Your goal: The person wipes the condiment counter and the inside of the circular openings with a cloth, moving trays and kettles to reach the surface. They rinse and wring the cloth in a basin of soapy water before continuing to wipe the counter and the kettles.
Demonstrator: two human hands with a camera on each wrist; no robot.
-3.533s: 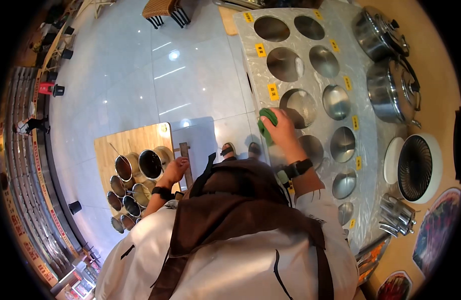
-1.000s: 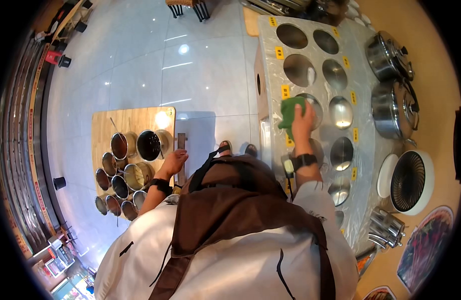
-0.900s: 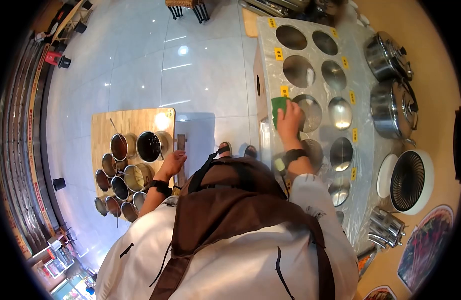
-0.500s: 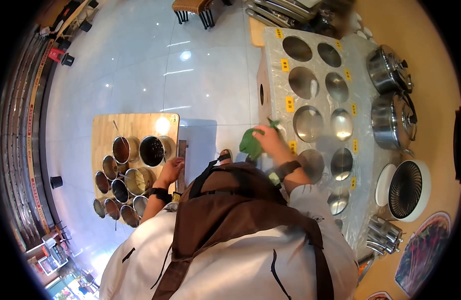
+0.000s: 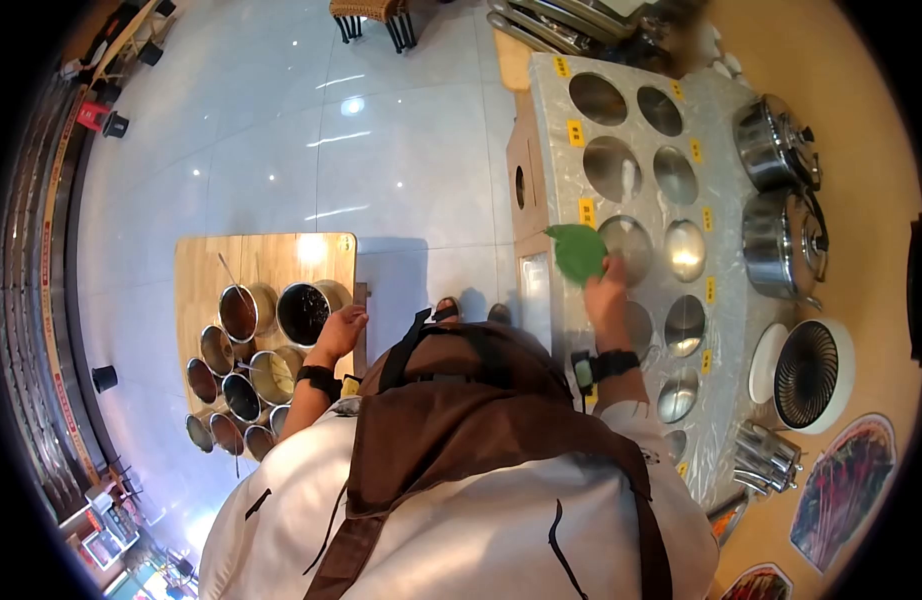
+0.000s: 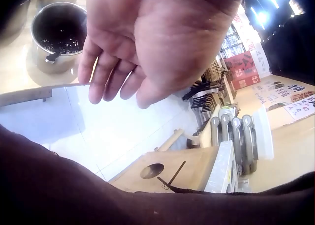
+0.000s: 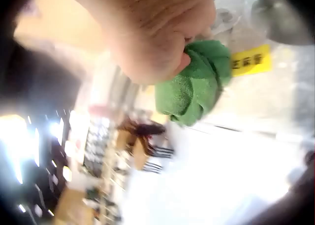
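My right hand (image 5: 607, 295) grips a green cloth (image 5: 579, 253), which spreads out beyond the fingers over the near edge of the plastic-covered counter (image 5: 726, 400). Round metal wells (image 5: 611, 168) are set into this counter in two rows, and the cloth overlaps one of them in the head view. The right wrist view shows the cloth (image 7: 197, 82) bunched beside a yellow label (image 7: 253, 61), below the curled fingers. My left hand (image 5: 341, 332) holds nothing; in the left wrist view its fingers (image 6: 101, 80) hang loose near a metal pot of dark contents (image 6: 59, 30).
A wooden table (image 5: 206, 280) at left carries several metal pots, some with utensils standing in them. Lidded steel pots (image 5: 781, 240), a white fan (image 5: 816, 375) and metal pitchers (image 5: 766, 458) line the counter's right side. A woven stool (image 5: 369, 12) stands on the tiled floor.
The right hand wiped the cloth along the counter's edge, swung it out over the floor, and has brought it back over the counter, now spread wider. The left hand stays by the table.
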